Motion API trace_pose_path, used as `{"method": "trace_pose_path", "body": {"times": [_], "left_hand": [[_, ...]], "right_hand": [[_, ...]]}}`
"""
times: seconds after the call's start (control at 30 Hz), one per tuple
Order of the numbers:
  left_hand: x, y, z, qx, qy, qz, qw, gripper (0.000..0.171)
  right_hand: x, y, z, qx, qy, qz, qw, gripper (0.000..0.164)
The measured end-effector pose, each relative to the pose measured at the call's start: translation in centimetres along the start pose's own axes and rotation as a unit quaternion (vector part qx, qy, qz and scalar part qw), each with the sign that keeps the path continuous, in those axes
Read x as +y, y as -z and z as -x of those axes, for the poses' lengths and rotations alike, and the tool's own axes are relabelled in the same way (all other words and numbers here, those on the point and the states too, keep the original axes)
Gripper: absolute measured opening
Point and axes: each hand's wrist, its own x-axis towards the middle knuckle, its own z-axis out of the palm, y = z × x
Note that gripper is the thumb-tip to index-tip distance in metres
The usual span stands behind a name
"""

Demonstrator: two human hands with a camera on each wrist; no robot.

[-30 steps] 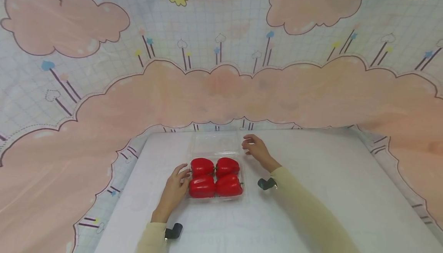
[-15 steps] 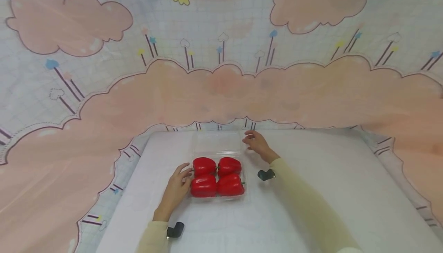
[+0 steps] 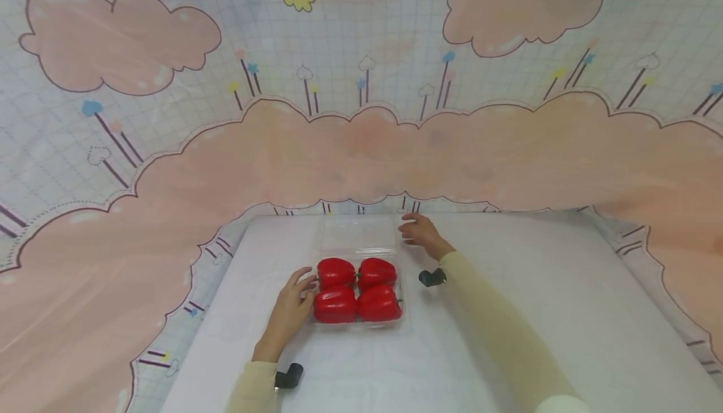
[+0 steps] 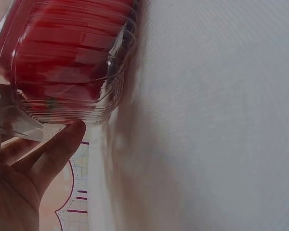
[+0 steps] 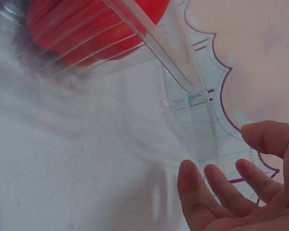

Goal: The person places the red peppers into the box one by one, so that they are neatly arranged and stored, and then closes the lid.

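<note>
Several red bell peppers [image 3: 336, 305] sit in two rows in a clear plastic clamshell box [image 3: 361, 326]. Its transparent lid [image 3: 359, 235] is folded back flat behind them. At the box's left side is my left hand [image 3: 289, 309], fingers spread and loosely bent; in the left wrist view a fingertip [image 4: 77, 129] meets the ribbed wall below the rim. My right hand [image 3: 422, 235] hovers by the lid's right edge, palm toward it. The right wrist view has its fingers [image 5: 190, 185] loosely bent, with nothing between them and the thumb.
A white-covered table [image 3: 508, 287] carries the box. Behind it and along both sides hangs a curtain [image 3: 361, 155] printed with clouds. Dark wrist-mounted pieces [image 3: 432, 277] stick out from both sleeves.
Both hands hold nearly the same places; the right fingers have shifted slightly at the lid's edge. The whole scene sits a little farther right in the head view. Peppers and box stay put.
</note>
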Motion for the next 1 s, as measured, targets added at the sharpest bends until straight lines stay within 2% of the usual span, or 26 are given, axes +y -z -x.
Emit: {"method": "trace_pose_path", "body": {"times": [0.33,0.53,0.83,1.0], "left_hand": [[0.08,-0.04,0.15,-0.008,0.01,-0.001,0.9999,0.034],[0.16,-0.02,0.14,-0.001,0.007,0.002,1.0,0.034],[0.15,0.09,0.2,-0.008,0.016,0.001,0.9998,0.034],[0.12,-0.02,0.26,-0.003,0.011,-0.001,0.9999,0.034]], "right_hand": [[0.67,-0.39,-0.47,-0.016,-0.017,-0.048,0.999,0.047],[0.47,-0.69,-0.36,-0.01,-0.018,-0.061,0.998,0.051],[0.35,-0.94,-0.47,-0.008,-0.04,-0.077,0.996,0.045],[0.26,-0.84,-0.2,-0.012,-0.034,-0.078,0.996,0.048]]}}
